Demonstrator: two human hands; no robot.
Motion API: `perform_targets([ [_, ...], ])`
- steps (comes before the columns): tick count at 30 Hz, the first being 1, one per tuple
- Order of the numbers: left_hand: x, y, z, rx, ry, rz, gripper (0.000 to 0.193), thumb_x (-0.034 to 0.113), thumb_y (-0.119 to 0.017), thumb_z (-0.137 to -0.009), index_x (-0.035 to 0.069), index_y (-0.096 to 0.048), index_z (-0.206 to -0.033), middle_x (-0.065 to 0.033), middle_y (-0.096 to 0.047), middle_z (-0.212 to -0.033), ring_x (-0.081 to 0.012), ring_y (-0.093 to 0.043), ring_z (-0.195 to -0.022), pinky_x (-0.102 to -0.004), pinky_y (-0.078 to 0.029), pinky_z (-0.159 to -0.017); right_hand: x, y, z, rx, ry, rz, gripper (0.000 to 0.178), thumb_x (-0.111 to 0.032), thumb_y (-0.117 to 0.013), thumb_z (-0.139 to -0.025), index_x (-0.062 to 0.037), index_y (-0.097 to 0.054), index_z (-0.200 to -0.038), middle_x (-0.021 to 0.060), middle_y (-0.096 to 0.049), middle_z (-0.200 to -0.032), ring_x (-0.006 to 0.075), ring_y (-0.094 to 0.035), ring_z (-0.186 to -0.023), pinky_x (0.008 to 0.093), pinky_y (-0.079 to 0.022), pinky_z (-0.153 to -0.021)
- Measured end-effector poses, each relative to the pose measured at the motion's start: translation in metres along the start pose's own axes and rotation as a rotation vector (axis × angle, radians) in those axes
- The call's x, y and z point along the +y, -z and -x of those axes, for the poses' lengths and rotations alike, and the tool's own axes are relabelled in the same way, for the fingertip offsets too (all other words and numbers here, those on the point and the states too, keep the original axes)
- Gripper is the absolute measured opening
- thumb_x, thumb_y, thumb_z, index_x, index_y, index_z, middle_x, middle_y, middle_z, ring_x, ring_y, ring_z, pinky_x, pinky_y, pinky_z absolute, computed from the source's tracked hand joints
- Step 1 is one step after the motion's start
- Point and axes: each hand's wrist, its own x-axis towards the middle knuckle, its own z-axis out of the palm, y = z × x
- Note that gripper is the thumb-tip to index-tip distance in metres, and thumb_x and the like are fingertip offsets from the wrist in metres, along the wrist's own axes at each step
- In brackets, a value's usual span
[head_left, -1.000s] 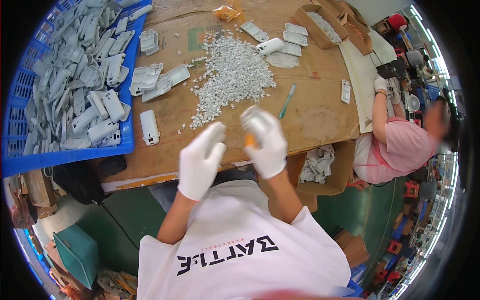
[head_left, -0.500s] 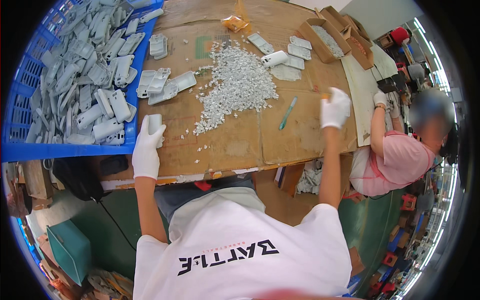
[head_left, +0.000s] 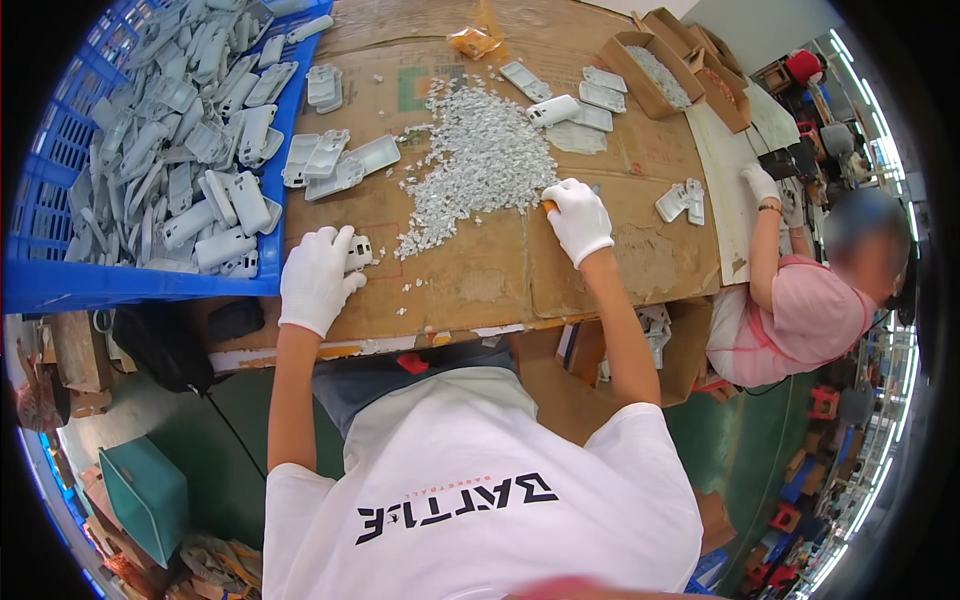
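My left hand (head_left: 318, 278), in a white glove, grips a small white plastic housing (head_left: 358, 251) near the front left of the cardboard-covered bench (head_left: 480, 285). My right hand (head_left: 580, 220), also gloved, is closed over a thin tool (head_left: 549, 205); only the tool's orange end and a bit of blue show. That hand sits at the right edge of a pile of small white parts (head_left: 480, 160) in the middle of the bench.
A blue crate (head_left: 120, 285) full of grey-white housings stands on the left. More housings (head_left: 340, 165) lie beside it. Open cardboard boxes (head_left: 655, 75) and an orange bag (head_left: 475, 40) are at the back. A person in pink (head_left: 800, 310) works at the right.
My hands were together at the bench front, then spread wide. Now the left hand has picked up the white housing and the right hand has come in from the far right onto the tool.
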Motion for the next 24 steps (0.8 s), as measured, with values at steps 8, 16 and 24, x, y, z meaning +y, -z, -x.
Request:
perform_targets([
  [8, -0.014, -0.030, 0.012, 0.202, -0.056, -0.237, 0.022, 0.027, -0.067, -0.089, 0.013, -0.058, -0.105, -0.0046, -0.056, -0.080, -0.0211, -0.065, -0.072, -0.0361, -0.055, -0.057, -0.035, 0.018, 0.008, -0.046, -0.004, -0.027, 0.012, -0.010, -0.070, -0.078, -0.0105, -0.064, -0.088, 0.0098, -0.062, -0.087, 0.0308, -0.064, -0.086, 0.0436, -0.054, -0.075],
  [16, 0.079, 0.017, 0.012, 0.148, 0.435, 1.172, 0.042, 0.007, -0.062, -0.090, 0.005, -0.052, -0.131, -0.0106, -0.071, -0.103, -0.0140, -0.070, -0.069, -0.0273, -0.054, -0.047, -0.190, 0.041, 0.024, 0.248, -0.045, -0.921, 0.029, 0.009, -0.069, -0.074, -0.0054, -0.069, -0.099, 0.0104, -0.065, -0.091, 0.0222, -0.067, -0.081, 0.0295, -0.054, -0.072],
  [24, 0.115, 0.002, 0.024, 0.464, 0.353, 0.874, 0.036, 0.003, -0.064, -0.089, 0.010, -0.056, -0.123, -0.0189, -0.069, -0.103, -0.0391, -0.068, -0.091, -0.0429, -0.056, -0.074, -0.212, 0.040, 0.029, 0.272, -0.172, -0.756, 0.023, 0.003, -0.072, -0.073, -0.0069, -0.071, -0.093, 0.0102, -0.054, -0.093, 0.0268, -0.057, -0.087, 0.0359, -0.049, -0.076],
])
